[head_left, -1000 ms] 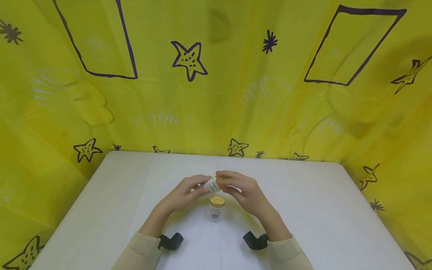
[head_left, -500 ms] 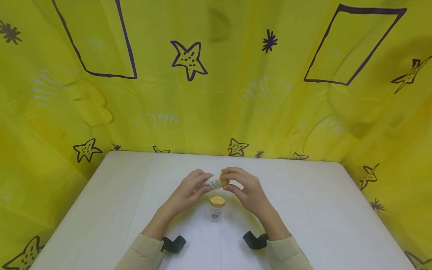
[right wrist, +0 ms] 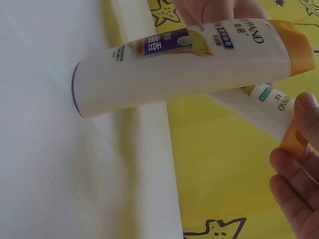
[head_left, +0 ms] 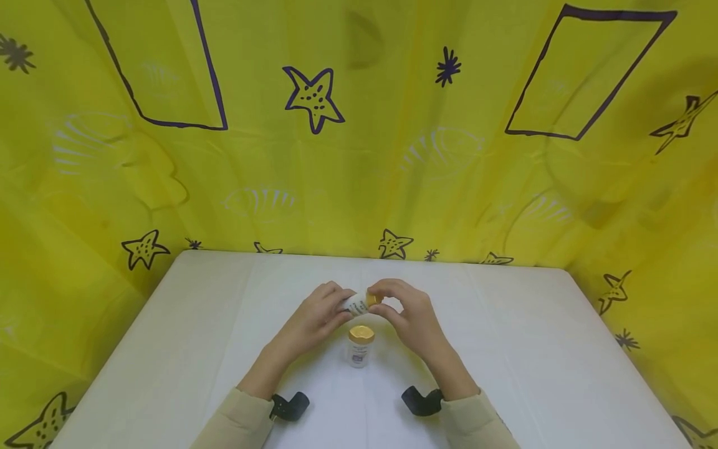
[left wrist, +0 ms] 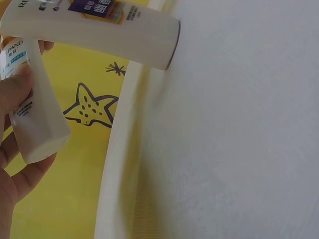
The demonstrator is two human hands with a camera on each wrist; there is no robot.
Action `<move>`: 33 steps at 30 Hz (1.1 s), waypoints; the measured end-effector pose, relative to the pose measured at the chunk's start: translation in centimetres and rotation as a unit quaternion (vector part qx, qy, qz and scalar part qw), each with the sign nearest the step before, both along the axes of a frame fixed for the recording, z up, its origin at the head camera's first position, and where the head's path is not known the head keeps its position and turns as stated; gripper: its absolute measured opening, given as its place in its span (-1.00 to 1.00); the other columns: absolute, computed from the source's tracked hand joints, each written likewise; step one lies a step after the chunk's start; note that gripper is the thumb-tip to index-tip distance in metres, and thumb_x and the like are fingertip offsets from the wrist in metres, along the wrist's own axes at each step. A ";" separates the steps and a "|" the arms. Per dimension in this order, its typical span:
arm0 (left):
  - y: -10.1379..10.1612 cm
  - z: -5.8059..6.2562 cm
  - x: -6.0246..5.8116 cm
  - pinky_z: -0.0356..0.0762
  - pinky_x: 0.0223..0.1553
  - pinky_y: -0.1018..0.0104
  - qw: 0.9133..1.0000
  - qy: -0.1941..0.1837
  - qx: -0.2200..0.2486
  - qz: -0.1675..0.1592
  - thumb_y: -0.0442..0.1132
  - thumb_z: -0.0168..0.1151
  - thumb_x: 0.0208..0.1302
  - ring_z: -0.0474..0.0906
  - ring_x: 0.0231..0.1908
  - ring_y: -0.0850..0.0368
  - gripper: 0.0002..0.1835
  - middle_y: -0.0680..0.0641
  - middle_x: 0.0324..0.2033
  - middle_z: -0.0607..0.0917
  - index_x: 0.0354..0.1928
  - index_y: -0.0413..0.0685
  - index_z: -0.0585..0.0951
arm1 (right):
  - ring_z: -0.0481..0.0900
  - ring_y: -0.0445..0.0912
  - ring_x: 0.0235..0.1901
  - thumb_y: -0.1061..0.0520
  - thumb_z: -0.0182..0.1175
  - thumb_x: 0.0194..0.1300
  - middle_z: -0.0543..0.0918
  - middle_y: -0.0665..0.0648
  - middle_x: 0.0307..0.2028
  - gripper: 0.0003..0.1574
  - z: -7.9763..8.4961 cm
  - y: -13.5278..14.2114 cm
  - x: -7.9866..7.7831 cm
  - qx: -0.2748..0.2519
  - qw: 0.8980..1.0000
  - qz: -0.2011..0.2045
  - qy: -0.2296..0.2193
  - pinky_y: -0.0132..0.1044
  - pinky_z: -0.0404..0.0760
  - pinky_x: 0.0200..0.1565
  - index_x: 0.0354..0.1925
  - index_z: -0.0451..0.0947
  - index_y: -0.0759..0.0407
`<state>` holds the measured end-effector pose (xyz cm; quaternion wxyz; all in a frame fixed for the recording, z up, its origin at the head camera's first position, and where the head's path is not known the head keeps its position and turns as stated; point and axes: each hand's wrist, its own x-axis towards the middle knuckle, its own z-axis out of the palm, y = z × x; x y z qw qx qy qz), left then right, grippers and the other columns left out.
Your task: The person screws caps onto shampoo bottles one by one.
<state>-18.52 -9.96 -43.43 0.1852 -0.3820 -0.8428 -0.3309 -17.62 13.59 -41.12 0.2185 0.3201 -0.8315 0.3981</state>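
Observation:
My left hand [head_left: 315, 318] grips the white body of a small shampoo-type bottle [left wrist: 42, 107], which lies tilted in the air above the table. Its gold-orange cap [right wrist: 295, 141] is pinched between the thumb and fingers of my right hand [head_left: 412, 318]. The cap sits on the bottle's neck. Just nearer to me, a second white bottle [head_left: 358, 354] with a gold cap and a purple label stands upright on the table, touched by neither hand. In the right wrist view this standing bottle partly hides the held one.
Both hands work over a white-covered table [head_left: 505, 349]. A yellow curtain [head_left: 359, 162] with starfish drawings hangs behind and at both sides. Black wrist straps with camera mounts [head_left: 422, 401] sit at the sleeve ends.
The held bottle has tipped closer to level and shifted slightly right. My right fingers have moved from lying over the cap to pinching it at their tips. The standing bottle stays put.

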 end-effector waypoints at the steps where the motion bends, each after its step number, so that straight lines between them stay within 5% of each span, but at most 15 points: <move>1: 0.0 0.0 0.0 0.51 -0.17 0.35 1.000 0.007 -0.003 0.001 -0.28 0.39 0.26 0.42 -0.18 0.20 -0.62 0.04 -0.17 0.56 0.11 -0.11 0.59 | 0.63 -0.17 -0.15 0.16 0.45 0.13 0.72 -0.01 -0.09 -0.64 0.0 -0.1 0.0 -0.001 1.000 -0.005 -0.001 -0.25 0.64 -0.05 -0.07 0.65 0.09; 12: 0.1 -0.1 0.0 0.51 -0.15 0.34 0.999 0.038 -0.022 0.019 -0.26 0.39 0.26 0.41 -0.14 0.18 -0.62 0.06 -0.17 0.55 0.11 -0.07 0.59 | 0.67 -0.18 -0.19 0.12 0.47 0.11 0.71 -0.03 -0.15 -0.61 0.1 -0.5 0.3 -0.009 0.999 -0.041 -0.020 -0.30 0.66 -0.16 -0.07 0.63 0.08; 22: 0.3 0.0 0.2 0.51 -0.19 0.33 0.997 0.067 -0.023 0.036 -0.24 0.38 0.26 0.41 -0.15 0.16 -0.63 0.06 -0.17 0.55 0.10 -0.03 0.58 | 0.64 -0.23 -0.28 0.00 0.44 0.19 0.69 -0.08 -0.23 -0.69 0.4 -1.0 0.7 -0.065 0.988 -0.076 -0.119 -0.33 0.67 -0.19 -0.14 0.62 0.05; 33: 0.1 0.1 0.2 0.55 -0.13 0.29 0.997 0.067 -0.019 0.038 -0.25 0.39 0.25 0.43 -0.11 0.13 -0.64 0.05 -0.13 0.56 0.09 -0.02 0.58 | 0.70 -0.20 -0.27 0.09 0.47 0.16 0.73 -0.02 -0.17 -0.65 0.1 -0.5 0.4 -0.070 0.993 -0.037 -0.086 -0.27 0.70 -0.21 -0.07 0.66 0.09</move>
